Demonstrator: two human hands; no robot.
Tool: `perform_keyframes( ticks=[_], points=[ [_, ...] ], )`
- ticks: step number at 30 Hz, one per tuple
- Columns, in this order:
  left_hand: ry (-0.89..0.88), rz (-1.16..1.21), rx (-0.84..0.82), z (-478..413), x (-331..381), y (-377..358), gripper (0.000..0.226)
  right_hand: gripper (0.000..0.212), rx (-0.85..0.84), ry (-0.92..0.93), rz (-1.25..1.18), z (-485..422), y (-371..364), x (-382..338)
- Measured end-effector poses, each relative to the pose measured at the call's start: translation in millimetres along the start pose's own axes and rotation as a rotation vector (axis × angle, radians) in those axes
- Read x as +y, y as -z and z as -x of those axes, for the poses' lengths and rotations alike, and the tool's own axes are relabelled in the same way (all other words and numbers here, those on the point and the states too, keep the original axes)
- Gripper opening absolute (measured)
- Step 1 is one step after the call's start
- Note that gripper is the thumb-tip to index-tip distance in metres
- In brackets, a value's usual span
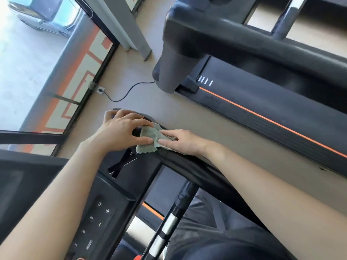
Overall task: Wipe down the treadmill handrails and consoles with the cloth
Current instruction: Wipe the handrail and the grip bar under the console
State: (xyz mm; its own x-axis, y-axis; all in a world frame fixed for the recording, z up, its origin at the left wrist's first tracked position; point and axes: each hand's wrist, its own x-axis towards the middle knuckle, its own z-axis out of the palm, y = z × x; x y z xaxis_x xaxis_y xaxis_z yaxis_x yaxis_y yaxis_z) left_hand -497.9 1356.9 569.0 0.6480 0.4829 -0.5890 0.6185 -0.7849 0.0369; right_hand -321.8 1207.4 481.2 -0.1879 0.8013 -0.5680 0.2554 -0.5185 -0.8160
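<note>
A small green cloth lies crumpled on the right corner of the black treadmill console, where the right handrail begins. My left hand rests spread over the console's corner, and its straight fingertips touch the cloth's left edge. My right hand lies flat on the cloth's right side and presses it onto the handrail with straight fingers. Part of the cloth is hidden under my right fingers. Number and mode buttons show on the console near my left forearm.
A second black treadmill with an orange stripe stands to the right across a strip of brown floor. Its power cable runs to a wall socket. A glass wall is at left. A heart-rate grip bar sits below the console.
</note>
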Motion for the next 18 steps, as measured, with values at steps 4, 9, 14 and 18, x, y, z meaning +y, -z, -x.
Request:
perform_keyframes(
  ticks=[4,9,14,18],
  points=[
    [-0.007,0.010,0.035,-3,-3,1,0.076,0.065,-0.067,-0.010,0.007,-18,7,-3],
    [-0.107,-0.004,0.002,-9,20,-4,0.082,0.064,-0.160,-0.025,0.003,-3,25,15],
    [-0.253,0.040,0.008,-6,51,-15,0.077,0.060,-0.139,-0.040,-0.072,47,25,44],
    [-0.330,0.056,-0.022,-3,88,-26,0.082,0.057,-0.097,-0.062,-0.087,92,27,65]
  ],
)
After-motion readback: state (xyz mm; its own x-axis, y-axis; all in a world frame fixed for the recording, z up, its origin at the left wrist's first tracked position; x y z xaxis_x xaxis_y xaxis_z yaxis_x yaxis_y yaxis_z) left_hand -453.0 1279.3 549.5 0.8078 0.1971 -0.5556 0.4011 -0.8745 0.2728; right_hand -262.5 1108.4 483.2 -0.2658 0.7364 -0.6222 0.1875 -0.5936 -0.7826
